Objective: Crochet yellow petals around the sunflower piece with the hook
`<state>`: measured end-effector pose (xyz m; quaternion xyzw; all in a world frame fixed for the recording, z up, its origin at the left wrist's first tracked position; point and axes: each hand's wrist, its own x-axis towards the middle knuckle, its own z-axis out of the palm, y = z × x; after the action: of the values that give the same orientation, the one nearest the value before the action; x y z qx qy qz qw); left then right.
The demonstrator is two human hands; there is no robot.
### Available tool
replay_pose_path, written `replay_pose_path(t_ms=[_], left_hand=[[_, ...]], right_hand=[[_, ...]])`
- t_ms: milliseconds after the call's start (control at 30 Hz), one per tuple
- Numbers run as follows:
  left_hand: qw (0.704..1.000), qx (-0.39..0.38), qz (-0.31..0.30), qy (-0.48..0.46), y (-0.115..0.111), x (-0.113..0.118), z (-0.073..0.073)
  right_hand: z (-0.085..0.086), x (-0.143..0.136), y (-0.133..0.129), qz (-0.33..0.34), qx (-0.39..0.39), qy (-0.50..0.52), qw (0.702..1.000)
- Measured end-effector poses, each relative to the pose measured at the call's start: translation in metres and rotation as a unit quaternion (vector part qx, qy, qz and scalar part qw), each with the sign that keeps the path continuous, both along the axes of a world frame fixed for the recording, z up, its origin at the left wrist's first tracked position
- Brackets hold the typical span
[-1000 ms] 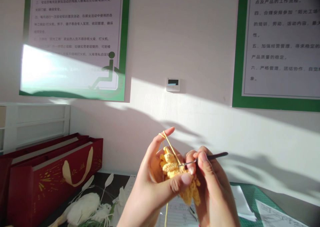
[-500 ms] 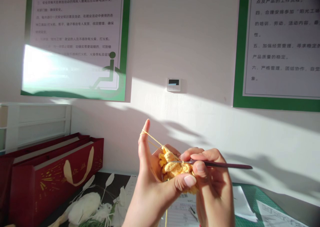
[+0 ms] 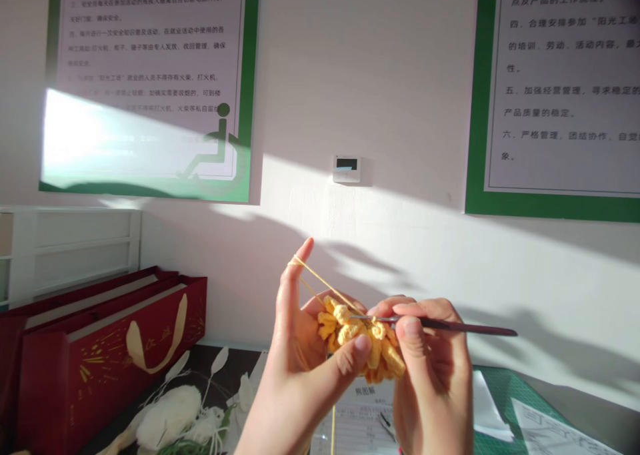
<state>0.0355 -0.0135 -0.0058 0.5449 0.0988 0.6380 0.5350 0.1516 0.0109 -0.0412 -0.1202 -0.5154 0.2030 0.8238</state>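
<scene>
A yellow crocheted piece with petal-like lobes [image 3: 385,358] is pinched in my left hand [image 3: 305,361], its thumb pressed on the front. Yellow yarn [image 3: 327,285] loops round the raised left index finger and runs taut down to the piece; another strand hangs below it. My right hand [image 3: 435,361] closes thumb and fingers round a crochet hook [image 3: 465,326] with a dark handle. The hook's metal tip lies across the upper part of the crochet, among the stitches. Whether the right fingers also hold the piece's edge, I cannot tell.
Red gift bags [image 3: 115,355] stand at the left beside a white rack [image 3: 75,248]. Near them lie a white yarn ball [image 3: 169,416] and white leaf shapes. Printed paper [image 3: 360,428] is below my hands; a green cutting mat [image 3: 540,401] is at right. The wall rises behind.
My right hand and the hook have shifted slightly right. The left index finger leans more to the right, and the left thumb has slid up-left, so more of the crocheted lobes show.
</scene>
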Motion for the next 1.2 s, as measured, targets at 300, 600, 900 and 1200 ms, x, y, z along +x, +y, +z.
replay_pose_path(t_ms=[300,600,900,1200], left_hand=[[0.997,-0.004,0.076,-0.024,-0.004,0.009,0.001],[0.997,-0.074,-0.003,-0.029,-0.001,0.013,-0.002],[0.998,-0.056,-0.016,-0.031,0.012,0.009,-0.006],[0.999,-0.012,-0.024,-0.027,0.008,0.005,0.0]], right_hand=[[0.008,0.018,0.001,-0.101,0.099,-0.095,0.985],[-0.008,0.036,0.004,-0.322,0.236,-0.132,0.907],[0.009,0.007,-0.003,-0.009,0.125,0.006,0.992],[0.016,0.018,-0.01,0.134,0.043,0.048,0.989]])
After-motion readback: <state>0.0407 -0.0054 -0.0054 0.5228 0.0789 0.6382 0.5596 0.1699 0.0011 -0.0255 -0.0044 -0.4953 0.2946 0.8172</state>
